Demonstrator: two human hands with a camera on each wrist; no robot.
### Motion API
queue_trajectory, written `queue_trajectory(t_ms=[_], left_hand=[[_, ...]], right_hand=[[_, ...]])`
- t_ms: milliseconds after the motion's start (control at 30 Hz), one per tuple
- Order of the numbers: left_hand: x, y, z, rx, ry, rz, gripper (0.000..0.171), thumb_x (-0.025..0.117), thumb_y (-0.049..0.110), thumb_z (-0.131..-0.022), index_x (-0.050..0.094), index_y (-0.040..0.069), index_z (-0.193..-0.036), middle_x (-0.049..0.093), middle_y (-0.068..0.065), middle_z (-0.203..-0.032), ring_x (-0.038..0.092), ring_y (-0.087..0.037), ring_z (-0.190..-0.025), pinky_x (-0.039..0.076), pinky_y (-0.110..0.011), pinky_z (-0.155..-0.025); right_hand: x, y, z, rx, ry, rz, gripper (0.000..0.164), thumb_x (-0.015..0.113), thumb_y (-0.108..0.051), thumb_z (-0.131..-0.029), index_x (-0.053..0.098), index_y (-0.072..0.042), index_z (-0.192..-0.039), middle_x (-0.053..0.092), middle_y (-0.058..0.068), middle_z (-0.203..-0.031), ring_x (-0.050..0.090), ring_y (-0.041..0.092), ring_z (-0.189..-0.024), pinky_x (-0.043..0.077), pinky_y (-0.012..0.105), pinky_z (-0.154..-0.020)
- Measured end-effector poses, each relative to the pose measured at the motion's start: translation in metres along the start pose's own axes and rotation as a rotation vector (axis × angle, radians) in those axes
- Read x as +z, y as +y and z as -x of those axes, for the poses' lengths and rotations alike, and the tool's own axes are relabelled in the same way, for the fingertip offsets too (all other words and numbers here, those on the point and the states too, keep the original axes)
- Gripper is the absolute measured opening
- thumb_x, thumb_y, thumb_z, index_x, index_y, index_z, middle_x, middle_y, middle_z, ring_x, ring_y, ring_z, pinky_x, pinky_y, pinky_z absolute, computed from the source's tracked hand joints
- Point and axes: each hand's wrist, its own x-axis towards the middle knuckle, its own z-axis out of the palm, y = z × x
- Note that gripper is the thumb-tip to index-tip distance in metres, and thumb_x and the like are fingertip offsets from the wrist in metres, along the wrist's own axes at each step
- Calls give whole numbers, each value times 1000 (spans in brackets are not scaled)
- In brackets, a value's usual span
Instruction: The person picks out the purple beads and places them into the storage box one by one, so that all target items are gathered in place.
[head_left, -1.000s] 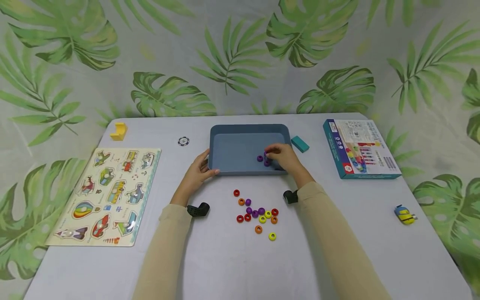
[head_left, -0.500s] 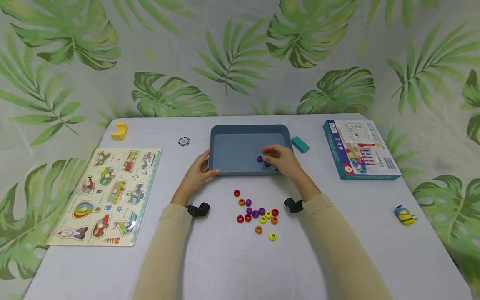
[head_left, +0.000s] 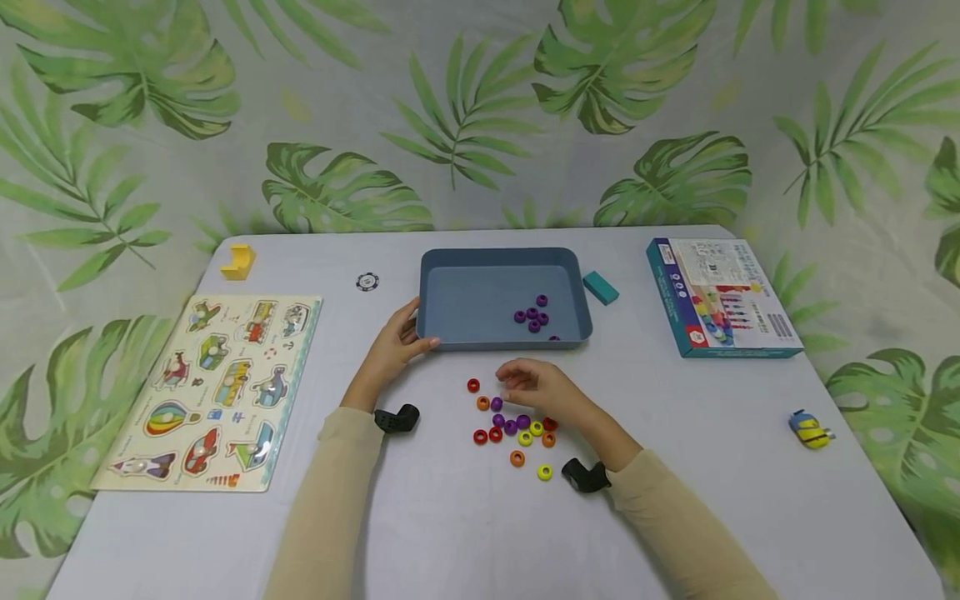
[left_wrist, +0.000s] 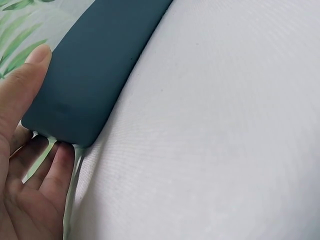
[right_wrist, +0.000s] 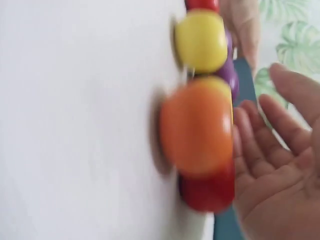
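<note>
A blue-grey tray (head_left: 472, 304) lies at the back of the table with several purple beads (head_left: 532, 313) in its right part. My left hand (head_left: 390, 346) grips the tray's near left corner, thumb at the rim and fingers against the end wall (left_wrist: 62, 100). Over the loose beads in front of the tray hovers my right hand (head_left: 543, 392), fingers loosely spread, nothing held. These beads include purple (head_left: 498, 422), red (head_left: 480, 437), yellow (head_left: 544, 472) and orange (head_left: 517, 458) ones. In the right wrist view an orange bead (right_wrist: 197, 127) sits close by that palm.
A picture puzzle board (head_left: 210, 392) and a yellow block (head_left: 237, 262) lie on the left. A poker chip (head_left: 367, 282) is left of the tray. To its right are a teal block (head_left: 600, 287), a flat box (head_left: 723, 300) and a small blue-and-yellow toy (head_left: 810, 430).
My right hand has let go of a purple bead inside the tray and moved out toward me, over the loose beads. The left hand has stayed at the tray's corner.
</note>
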Motion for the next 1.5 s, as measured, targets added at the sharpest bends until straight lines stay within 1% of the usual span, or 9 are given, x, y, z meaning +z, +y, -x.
queue_trajectory(t_ms=[167,300,467,600,733,833,1000,1167,1500], left_hand=[[1,16,7,4,-12,19,76,63,11,-72,17,11,-133,14,-9,-135,26,-30,-117,33,-32,-90],[2,18,8,4,-15,16,76,63,11,-73,17,11,-133,14,-9,-135,26,-30,-117,33,-32,-90],[3,14,6,6,-10,27,77,64,11,-71,18,10,-133,15,-10,-134,26,-30,-117,33,-32,-90],[2,6,2,4,-6,27,79,66,16,-69,18,13,-133,16,-7,-134,28,-27,-116,34,-30,-89],[1,-2,-1,0,-2,5,81,66,23,-67,19,17,-133,17,-4,-134,29,-24,-116,35,-27,-88],[0,-2,-1,-3,-2,7,81,66,23,-68,18,18,-133,17,-3,-134,29,-23,-116,35,-27,-89],[1,8,3,-8,-6,16,78,65,16,-71,17,14,-133,15,-7,-135,27,-27,-117,34,-30,-90],[2,14,6,1,-10,18,77,63,11,-72,17,10,-133,15,-11,-134,27,-30,-116,34,-31,-90],[1,3,0,-5,-1,42,80,66,16,-69,18,14,-133,15,-7,-134,27,-26,-117,34,-28,-89]], right_hand=[[8,-4,5,-16,-60,29,24,59,-12,-77,57,-5,-99,56,6,-94,50,17,-82,44,31,-76],[12,-17,11,-29,-38,76,18,57,-7,-77,59,-4,-95,56,8,-93,49,20,-81,44,32,-75],[12,-8,9,-18,19,87,18,59,-13,-77,60,-8,-94,57,1,-89,50,13,-78,45,27,-72],[1,2,0,-52,79,56,23,59,-18,-77,59,-9,-97,56,-6,-92,52,8,-80,44,21,-74],[-21,0,-14,-124,153,-10,25,58,-13,-78,57,-1,-100,55,2,-95,53,14,-84,45,24,-74],[-37,-3,-28,-132,211,-28,25,57,-13,-78,56,1,-100,55,7,-95,53,17,-84,46,26,-71],[-55,4,-52,-25,262,-35,28,57,-17,-78,57,-1,-102,56,6,-97,53,15,-85,46,28,-70],[-62,15,-67,56,196,6,29,58,-18,-78,57,-3,-103,57,5,-97,52,14,-88,44,29,-73],[-63,15,-74,118,133,77,26,56,-16,-79,57,-6,-103,57,5,-96,51,15,-87,44,30,-72]])
